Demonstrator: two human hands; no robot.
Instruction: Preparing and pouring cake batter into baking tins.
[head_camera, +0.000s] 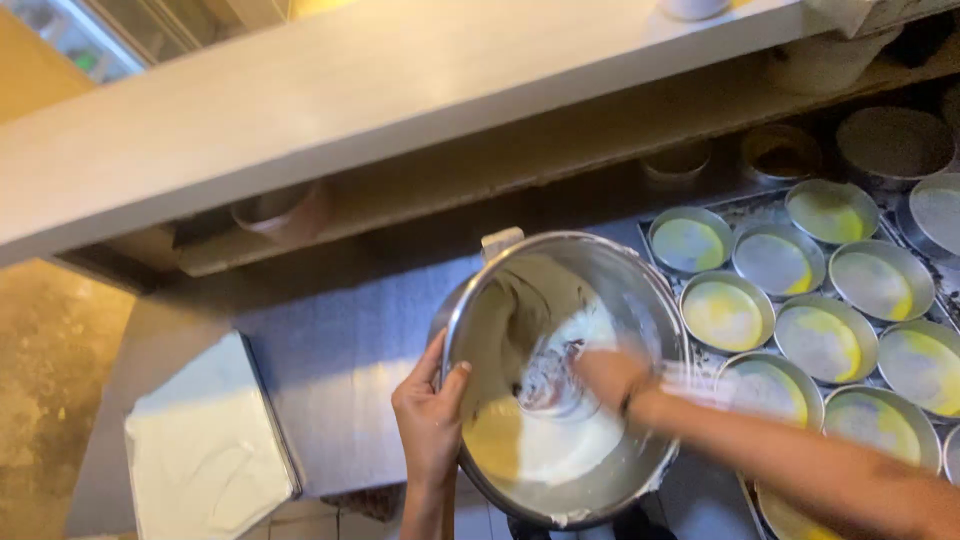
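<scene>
Left hand (430, 420) clamped on the near-left rim of a large steel mixing bowl (520, 290), thumb hooked over the edge to the inside, fingers wrapped under the outer wall. Bowl tipped up toward the camera, mouth facing the viewer, held over the front edge of the table (340, 340). Right hand (612, 375) deep inside the bowl, blurred by motion, pressed against the pale batter (550, 440) smeared over the lower inner wall; open or closed not possible to tell through the blur, nor whether anything is held in it. Forearm entering from the lower right, crossing over the bowl's right rim.

Just right of the bowl, a tray (745, 205) packed with small round cake tins (725, 312), each greased with a yellowish film, set in close rows and nearly touching. More round tins and a darker pan (895, 140) further back under the shelf. Flat rectangular pan of white cream or batter (205, 450) at the lower left, well apart from the bowl. Long pale shelf (330, 90) running across the top, shading the back of the table.
</scene>
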